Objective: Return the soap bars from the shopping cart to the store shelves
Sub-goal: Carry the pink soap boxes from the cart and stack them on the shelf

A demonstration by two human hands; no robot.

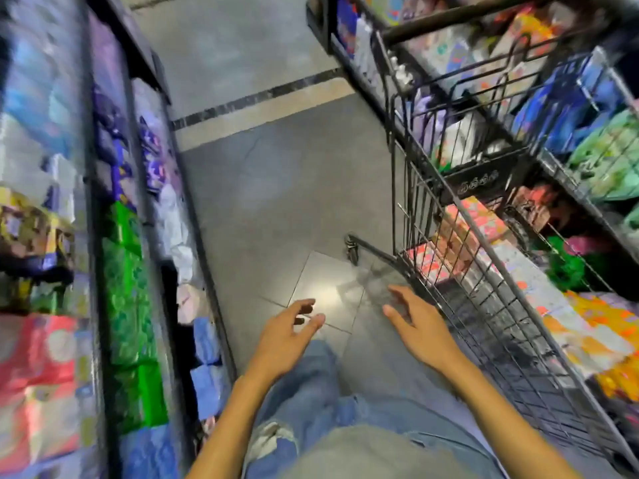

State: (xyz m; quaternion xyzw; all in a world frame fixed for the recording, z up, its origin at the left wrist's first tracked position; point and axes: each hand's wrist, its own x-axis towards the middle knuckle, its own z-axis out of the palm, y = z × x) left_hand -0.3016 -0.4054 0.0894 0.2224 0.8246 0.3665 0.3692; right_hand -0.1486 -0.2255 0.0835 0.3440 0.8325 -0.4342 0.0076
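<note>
**Two Empty Hands Beside One Cart**

I can see two hands and one shopping cart in this store aisle. There are two sets of shelves, one on each side.

The left hand [287, 335] reaches out in front of the person, low over the floor [276, 184]. Its fingers [306, 304] are spread and a little bent. They hold nothing. The right hand [420, 326] reaches out too. Its fingers [397, 292] are loose and open, and they hold nothing either. This hand is just beside the near side of the shopping cart [449, 236], but I cannot tell if it touches the wires. The two hands are apart, with bare grey floor showing between them.

The cart is black wire and stands on the person's right, close to the right shelves [570, 188]. I can see one wheel [352, 248] at its bottom corner.

The left shelves [121, 236] hold many packs. Some are green packs [124, 288], some are red and pink [38, 375], and some are purple and blue. The right shelves hold bright packs in blue, green, orange and pink. Everything is blurry, so I cannot count the packs.

I cannot tell which packs are the soap bars. I cannot tell if any lie in the cart, because shelf packs show through its wires.

Under the arms I see blue jeans [311, 392] with one torn spot.
</note>
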